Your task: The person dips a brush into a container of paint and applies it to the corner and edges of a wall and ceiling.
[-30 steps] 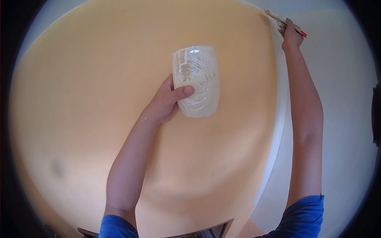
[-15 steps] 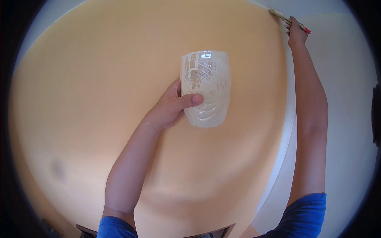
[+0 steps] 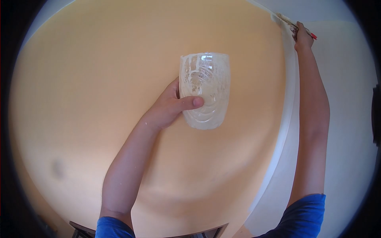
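A clear plastic container (image 3: 210,85), smeared inside with pale cream paint, is upright near the middle of the view. My left hand (image 3: 172,104) is wrapped round its left side, the thumb across its front. At the upper right, my right hand (image 3: 304,36) grips a paintbrush (image 3: 293,24) with a red handle end. The paint-coated bristles touch or nearly touch the corner where the orange wall meets the ceiling and the white strip. Which of these they touch I cannot tell.
An orange wall (image 3: 99,99) fills most of the view. A white strip (image 3: 291,91) separates it from a pale wall (image 3: 349,119) at right. Dark-framed objects (image 3: 210,233) show along the bottom edge, and a dark object stands at the far right edge.
My right hand and the brush have moved slightly right and down in the view. The container has shifted very little, still held in my left hand.
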The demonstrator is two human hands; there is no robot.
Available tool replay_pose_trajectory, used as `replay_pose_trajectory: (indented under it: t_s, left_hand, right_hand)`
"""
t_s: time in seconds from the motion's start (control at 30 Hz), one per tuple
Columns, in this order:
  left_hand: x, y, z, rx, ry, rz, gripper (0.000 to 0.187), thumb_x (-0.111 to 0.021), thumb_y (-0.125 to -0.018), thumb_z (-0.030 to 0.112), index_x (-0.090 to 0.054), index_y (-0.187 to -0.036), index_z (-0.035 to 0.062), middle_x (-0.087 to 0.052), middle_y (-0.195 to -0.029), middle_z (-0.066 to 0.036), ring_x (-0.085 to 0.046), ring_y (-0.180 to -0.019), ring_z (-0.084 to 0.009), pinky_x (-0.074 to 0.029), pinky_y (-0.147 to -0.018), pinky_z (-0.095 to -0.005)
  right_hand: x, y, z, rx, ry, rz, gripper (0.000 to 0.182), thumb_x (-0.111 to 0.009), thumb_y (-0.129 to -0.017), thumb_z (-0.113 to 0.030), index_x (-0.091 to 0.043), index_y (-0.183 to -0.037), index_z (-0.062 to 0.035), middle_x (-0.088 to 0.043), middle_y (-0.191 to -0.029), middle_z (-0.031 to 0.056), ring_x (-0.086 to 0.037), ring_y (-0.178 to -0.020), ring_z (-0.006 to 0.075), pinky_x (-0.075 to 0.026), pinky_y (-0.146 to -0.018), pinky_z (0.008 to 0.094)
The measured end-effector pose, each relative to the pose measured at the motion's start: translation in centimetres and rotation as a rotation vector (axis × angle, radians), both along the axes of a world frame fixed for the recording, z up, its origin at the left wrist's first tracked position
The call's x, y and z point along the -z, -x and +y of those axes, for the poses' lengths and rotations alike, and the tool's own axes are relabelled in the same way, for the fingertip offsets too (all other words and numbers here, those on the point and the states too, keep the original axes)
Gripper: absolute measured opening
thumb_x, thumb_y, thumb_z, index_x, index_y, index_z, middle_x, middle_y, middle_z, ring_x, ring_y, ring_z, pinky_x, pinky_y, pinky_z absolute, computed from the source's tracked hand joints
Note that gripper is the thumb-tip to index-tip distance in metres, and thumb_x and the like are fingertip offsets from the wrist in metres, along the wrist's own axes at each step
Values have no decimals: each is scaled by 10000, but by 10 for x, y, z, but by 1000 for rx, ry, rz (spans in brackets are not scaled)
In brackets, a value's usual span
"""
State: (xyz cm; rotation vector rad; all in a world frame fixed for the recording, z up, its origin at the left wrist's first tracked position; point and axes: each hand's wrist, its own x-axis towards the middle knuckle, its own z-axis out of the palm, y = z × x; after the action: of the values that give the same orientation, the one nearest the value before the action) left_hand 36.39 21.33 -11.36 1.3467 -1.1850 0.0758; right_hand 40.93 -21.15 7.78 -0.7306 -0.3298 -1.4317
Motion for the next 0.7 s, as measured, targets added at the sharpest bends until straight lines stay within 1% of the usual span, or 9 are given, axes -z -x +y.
replay_pose_trajectory:
  t_s: [0.1,0.17,0.33,0.4,0.43,0.5,0.6,0.63,0.7]
  left_hand:
    - [-3,-7,-11,40,-3,-22,793,-760,-645,257,-323,-1258,9,-488,-1174,-115,-467,-1101,-221,-363,-952,-350]
    - [-3,-13,-13,66,5,-48,794,-764,-641,254,-325,-1256,10,-489,-1174,-113,-466,-1103,-219,-364,-951,-350]
    - [10,-11,-12,72,57,-59,796,-774,-630,256,-336,-1248,11,-495,-1168,-107,-468,-1101,-215,-369,-944,-348]
    - [9,-10,-9,22,23,-66,796,-777,-625,260,-342,-1245,13,-504,-1158,-104,-475,-1094,-211,-367,-944,-345]
    - [9,-11,-7,17,23,-55,796,-777,-625,260,-342,-1245,13,-504,-1158,-104,-475,-1094,-211,-367,-944,-345]
    - [7,-15,-9,10,-2,-41,798,-780,-621,264,-346,-1243,13,-510,-1151,-104,-480,-1088,-207,-366,-944,-343]
    - [3,-27,-16,39,-21,-55,802,-782,-617,266,-348,-1242,14,-511,-1151,-106,-481,-1088,-206,-367,-943,-344]
    - [3,-29,-18,45,-23,-65,802,-782,-617,266,-348,-1242,14,-511,-1151,-106,-481,-1088,-206,-367,-943,-344]
    - [4,-32,-22,26,-23,-61,910,-809,-563,347,-323,-1249,-3,-498,-1143,-91,-475,-1082,-196,-383,-928,-330]
  right_hand:
    - [-10,-5,-21,35,-54,49,196,-679,-717,-194,-531,-759,-72,-574,-661,24,-540,-509,101,-430,-425,212]
    - [-8,-2,-22,49,-11,25,194,-675,-721,-195,-531,-761,-72,-573,-659,24,-539,-508,101,-433,-428,211]
    - [16,12,-6,49,61,33,187,-668,-726,-192,-534,-764,-68,-574,-648,26,-547,-515,102,-432,-431,212]
    - [21,15,-2,94,114,27,272,-687,-692,-196,-528,-820,-15,-585,-738,50,-565,-577,131,-450,-451,251]
    - [18,11,-4,90,115,37,272,-687,-692,-196,-528,-820,-15,-585,-738,50,-565,-577,131,-450,-451,251]
    - [10,3,-16,74,72,-8,283,-688,-692,-193,-523,-835,-12,-583,-761,56,-566,-582,133,-459,-461,259]
    - [0,-7,-24,86,32,36,291,-687,-692,-187,-523,-850,-6,-582,-779,61,-569,-597,134,-464,-473,269]
    - [-2,-7,-22,78,-12,13,286,-683,-694,-177,-523,-856,-4,-580,-774,59,-567,-603,135,-461,-476,276]
    - [0,-5,-18,105,24,2,271,-678,-697,-178,-526,-846,-9,-576,-764,57,-563,-604,133,-459,-470,276]
